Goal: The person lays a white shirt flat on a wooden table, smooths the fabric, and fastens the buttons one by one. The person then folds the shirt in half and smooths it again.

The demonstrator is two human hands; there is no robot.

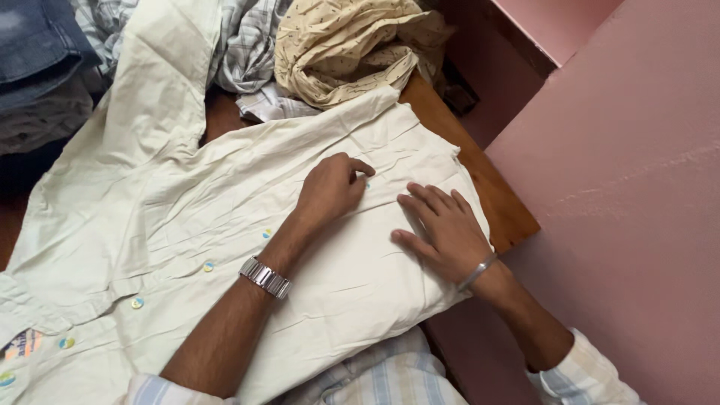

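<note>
- The creased cream cotton shirt point(225, 217) with small blue buttons lies spread on the brown wooden worktop point(502, 202).
- Your left hand point(330, 187) pinches one button.
- Your right hand point(442, 229) lies flat, fingers apart.
- That button is mostly hidden.

A crumpled beige patterned cloth point(341, 45), plaid shirt point(251, 41) and folded jeans point(34, 41) lie beside a pink wall point(630, 187).
</note>
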